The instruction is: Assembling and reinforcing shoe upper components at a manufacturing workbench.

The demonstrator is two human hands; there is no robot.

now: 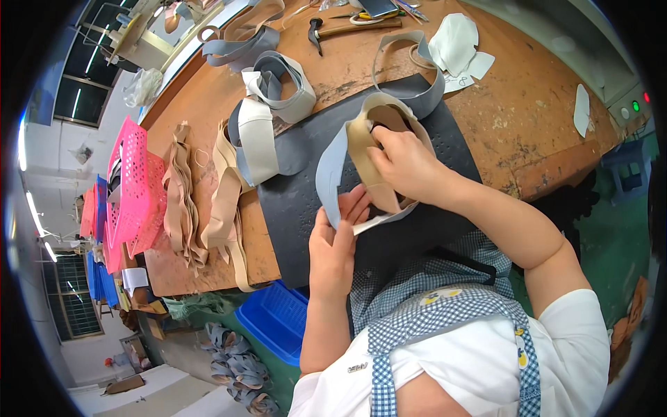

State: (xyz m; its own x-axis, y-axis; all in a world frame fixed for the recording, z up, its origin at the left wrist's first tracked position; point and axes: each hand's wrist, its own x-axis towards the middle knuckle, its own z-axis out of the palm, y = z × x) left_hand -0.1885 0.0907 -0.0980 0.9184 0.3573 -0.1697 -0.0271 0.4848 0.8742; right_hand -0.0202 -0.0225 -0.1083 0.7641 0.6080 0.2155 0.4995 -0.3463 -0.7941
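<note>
A shoe upper (332, 174), pale blue-grey outside with a tan lining (360, 146), is held open over a black mat (292, 208) at the table's near edge. My left hand (337, 240) is closed on its near left edge, thumb outside and fingers inside. Reaching in from the right, my right hand (406, 163) has its fingers bent into the opening against the lining; a small dark thing shows at its fingertips, too small to name. Beyond the mat's left side lie grey and white curved upper pieces (258, 142).
Stacks of tan lining strips (184, 201) lie left, near a pink perforated basket (128, 187). A hammer (354, 29), white pattern pieces (455, 45) and a grey loop (425, 101) are farther back. Below the table edge are a blue bin (274, 323) and several grey pieces (236, 365).
</note>
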